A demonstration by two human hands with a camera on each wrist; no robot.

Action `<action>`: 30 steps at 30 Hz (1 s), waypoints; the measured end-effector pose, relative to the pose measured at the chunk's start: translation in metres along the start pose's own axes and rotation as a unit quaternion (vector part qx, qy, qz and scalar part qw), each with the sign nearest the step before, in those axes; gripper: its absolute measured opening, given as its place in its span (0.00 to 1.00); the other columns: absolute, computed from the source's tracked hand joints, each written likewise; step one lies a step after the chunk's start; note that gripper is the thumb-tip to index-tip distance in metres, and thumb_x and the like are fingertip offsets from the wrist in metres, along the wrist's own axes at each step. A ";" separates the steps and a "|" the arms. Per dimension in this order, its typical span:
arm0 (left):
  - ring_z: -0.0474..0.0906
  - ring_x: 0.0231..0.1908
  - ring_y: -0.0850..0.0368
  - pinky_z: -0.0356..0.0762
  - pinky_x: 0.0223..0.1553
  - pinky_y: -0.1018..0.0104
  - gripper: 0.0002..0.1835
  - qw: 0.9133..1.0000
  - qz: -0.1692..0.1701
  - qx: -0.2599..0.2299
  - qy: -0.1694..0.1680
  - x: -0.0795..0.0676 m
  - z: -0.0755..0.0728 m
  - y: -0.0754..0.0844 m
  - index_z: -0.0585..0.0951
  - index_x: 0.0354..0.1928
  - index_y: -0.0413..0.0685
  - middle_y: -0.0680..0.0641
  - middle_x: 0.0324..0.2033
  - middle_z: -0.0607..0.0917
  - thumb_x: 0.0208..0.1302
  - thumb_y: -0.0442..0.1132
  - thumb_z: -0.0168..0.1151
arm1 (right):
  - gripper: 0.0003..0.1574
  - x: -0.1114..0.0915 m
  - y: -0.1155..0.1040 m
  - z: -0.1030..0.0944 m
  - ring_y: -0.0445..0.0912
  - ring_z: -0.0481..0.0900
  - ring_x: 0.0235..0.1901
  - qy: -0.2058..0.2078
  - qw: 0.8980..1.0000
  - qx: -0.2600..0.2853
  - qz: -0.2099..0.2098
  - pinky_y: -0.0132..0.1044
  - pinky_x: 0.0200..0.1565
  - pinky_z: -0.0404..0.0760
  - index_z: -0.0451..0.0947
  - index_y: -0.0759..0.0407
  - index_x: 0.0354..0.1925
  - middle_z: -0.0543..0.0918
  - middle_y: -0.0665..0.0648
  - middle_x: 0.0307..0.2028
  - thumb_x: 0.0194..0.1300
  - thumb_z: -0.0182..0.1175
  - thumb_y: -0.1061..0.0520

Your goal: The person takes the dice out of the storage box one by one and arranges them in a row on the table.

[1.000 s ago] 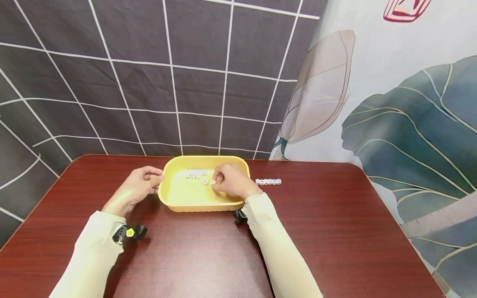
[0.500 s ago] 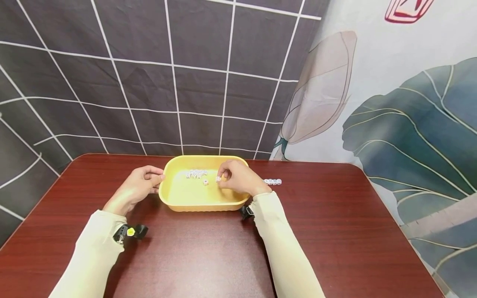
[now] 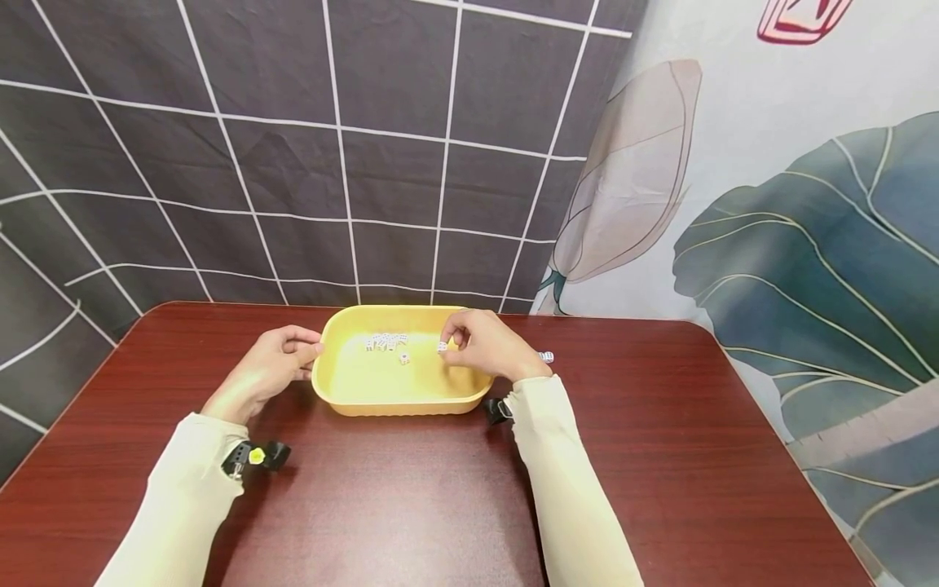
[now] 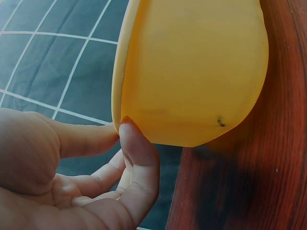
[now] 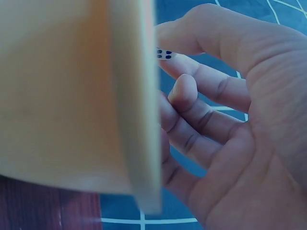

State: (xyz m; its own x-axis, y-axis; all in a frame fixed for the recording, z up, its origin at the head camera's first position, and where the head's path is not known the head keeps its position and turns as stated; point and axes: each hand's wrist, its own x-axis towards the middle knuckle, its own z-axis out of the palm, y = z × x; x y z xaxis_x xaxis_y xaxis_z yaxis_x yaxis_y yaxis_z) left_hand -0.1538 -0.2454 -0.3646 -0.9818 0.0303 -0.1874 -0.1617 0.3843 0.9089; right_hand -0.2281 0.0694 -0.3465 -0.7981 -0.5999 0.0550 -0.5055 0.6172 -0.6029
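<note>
My left hand point(image 3: 267, 367) pinches the left rim of a yellow plastic tray point(image 3: 399, 409); the left wrist view shows thumb and forefinger on either side of that rim. Over the tray's right end, my right hand point(image 3: 487, 346) holds a white die point(image 3: 442, 347) between thumb and forefinger. In the right wrist view the die point(image 5: 165, 54) shows dark dots, and the tray wall covers part of the fingers. Several white dice point(image 3: 385, 341) lie clustered toward the back of the tray. One more die point(image 3: 404, 358) sits apart, just in front of them.
Right of the tray, a row of dice point(image 3: 547, 357) stands on the reddish-brown table point(image 3: 660, 440), mostly hidden behind my right hand. A dark cloth with white grid lines point(image 3: 286, 179) hangs behind the table's back edge.
My right hand has moved right and slightly up inside the tray, carrying the die away from the others. It now covers more of the row outside. My left hand stays on the rim.
</note>
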 end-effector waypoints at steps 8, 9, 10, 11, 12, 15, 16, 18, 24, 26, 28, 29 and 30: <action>0.79 0.31 0.65 0.84 0.36 0.72 0.21 1.000 0.002 0.003 0.000 -0.001 0.001 0.001 0.69 0.62 0.24 0.48 0.38 0.83 0.77 0.35 0.53 | 0.07 -0.007 0.005 -0.010 0.41 0.74 0.31 0.004 1.000 0.014 0.002 0.29 0.37 0.73 0.82 0.57 0.33 0.78 0.51 0.27 0.54 0.69 0.63; 0.79 0.31 0.65 0.84 0.36 0.72 0.21 1.000 0.002 0.004 0.000 -0.001 0.001 0.001 0.69 0.62 0.24 0.47 0.38 0.83 0.77 0.35 0.53 | 0.06 -0.007 0.006 -0.011 0.41 0.74 0.31 0.006 1.000 0.015 0.003 0.28 0.36 0.73 0.82 0.57 0.33 0.78 0.51 0.26 0.54 0.69 0.63; 0.79 0.31 0.65 0.84 0.36 0.72 0.21 1.000 0.003 0.004 -0.001 -0.001 0.001 0.001 0.69 0.62 0.24 0.47 0.39 0.83 0.77 0.35 0.53 | 0.06 -0.008 0.006 -0.012 0.41 0.74 0.31 0.007 1.000 0.016 0.004 0.28 0.36 0.73 0.82 0.57 0.33 0.77 0.50 0.26 0.54 0.69 0.63; 0.79 0.31 0.65 0.84 0.36 0.72 0.21 1.000 0.004 0.003 0.000 -0.001 0.001 0.002 0.68 0.62 0.24 0.47 0.39 0.83 0.77 0.35 0.53 | 0.06 -0.009 0.007 -0.013 0.41 0.74 0.31 0.009 1.000 0.017 0.005 0.28 0.36 0.73 0.82 0.57 0.33 0.77 0.50 0.26 0.54 0.69 0.63; 0.79 0.31 0.65 0.84 0.36 0.72 0.21 1.000 0.005 0.003 0.000 -0.001 0.001 0.002 0.68 0.62 0.23 0.47 0.39 0.83 0.77 0.35 0.53 | 0.06 -0.010 0.007 -0.015 0.41 0.74 0.31 0.010 1.000 0.017 0.007 0.28 0.36 0.73 0.82 0.57 0.33 0.77 0.49 0.26 0.55 0.69 0.63; 0.79 0.31 0.65 0.84 0.36 0.72 0.21 1.000 0.005 0.001 -0.001 -0.001 0.001 0.002 0.68 0.62 0.23 0.47 0.39 0.83 0.77 0.35 0.53 | 0.06 -0.013 0.009 -0.019 0.41 0.74 0.30 0.012 1.000 0.019 0.014 0.28 0.36 0.73 0.83 0.57 0.33 0.77 0.49 0.26 0.55 0.69 0.63; 0.79 0.31 0.65 0.84 0.36 0.72 0.21 1.000 0.005 0.001 -0.001 -0.001 0.001 0.002 0.68 0.62 0.23 0.47 0.39 0.83 0.77 0.35 0.53 | 0.06 -0.014 0.009 -0.020 0.41 0.74 0.30 0.012 1.000 0.021 0.016 0.28 0.36 0.73 0.83 0.57 0.34 0.77 0.49 0.26 0.55 0.69 0.63; 0.79 0.31 0.65 0.84 0.36 0.72 0.21 1.000 0.004 0.002 -0.001 -0.001 0.001 0.001 0.68 0.62 0.23 0.47 0.38 0.83 0.77 0.35 0.53 | 0.06 -0.016 0.010 -0.023 0.41 0.74 0.30 0.012 0.999 0.023 0.020 0.29 0.37 0.73 0.83 0.57 0.34 0.77 0.49 0.26 0.55 0.69 0.63; 0.79 0.31 0.65 0.84 0.36 0.72 0.21 1.000 0.005 0.004 0.001 0.000 0.000 0.001 0.69 0.62 0.24 0.47 0.39 0.83 0.77 0.35 0.53 | 0.06 -0.021 0.012 -0.030 0.42 0.74 0.30 0.013 0.999 0.038 0.030 0.29 0.36 0.73 0.83 0.58 0.34 0.77 0.50 0.26 0.55 0.67 0.64; 0.79 0.31 0.65 0.84 0.36 0.72 0.21 1.000 0.005 0.004 0.001 0.000 0.000 0.000 0.69 0.62 0.24 0.47 0.39 0.83 0.77 0.35 0.53 | 0.06 -0.023 0.013 -0.031 0.42 0.73 0.30 0.013 0.998 0.045 0.037 0.29 0.34 0.72 0.83 0.58 0.34 0.76 0.49 0.25 0.56 0.67 0.64; 0.79 0.31 0.65 0.84 0.35 0.72 0.21 1.000 0.004 0.003 0.001 0.000 0.000 0.000 0.69 0.61 0.24 0.47 0.39 0.83 0.77 0.35 0.53 | 0.06 -0.024 0.014 -0.033 0.42 0.73 0.29 0.013 0.998 0.053 0.041 0.28 0.33 0.72 0.83 0.59 0.34 0.75 0.49 0.25 0.56 0.67 0.65; 0.79 0.31 0.65 0.84 0.35 0.72 0.21 1.000 0.003 0.002 0.001 0.000 0.001 0.000 0.69 0.61 0.24 0.47 0.39 0.83 0.77 0.35 0.53 | 0.06 -0.025 0.015 -0.034 0.41 0.72 0.29 0.014 0.997 0.056 0.043 0.28 0.32 0.71 0.82 0.59 0.34 0.75 0.49 0.25 0.56 0.67 0.65; 0.79 0.31 0.65 0.84 0.35 0.72 0.21 1.000 0.003 0.002 0.001 0.000 0.001 0.000 0.69 0.61 0.24 0.47 0.39 0.83 0.77 0.35 0.53 | 0.05 -0.026 0.015 -0.035 0.41 0.72 0.28 0.015 0.997 0.059 0.043 0.28 0.31 0.71 0.82 0.59 0.34 0.75 0.49 0.25 0.56 0.67 0.65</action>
State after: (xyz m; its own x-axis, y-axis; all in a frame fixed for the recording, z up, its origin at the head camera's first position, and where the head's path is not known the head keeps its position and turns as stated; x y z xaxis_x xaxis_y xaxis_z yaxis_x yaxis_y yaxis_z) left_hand -0.1535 -0.2448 -0.3646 -0.9830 0.0313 -0.1810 -0.1551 0.3870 0.9089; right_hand -0.2265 0.1120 -0.3292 -0.8470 -0.5311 0.0211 -0.3942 0.6011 -0.6952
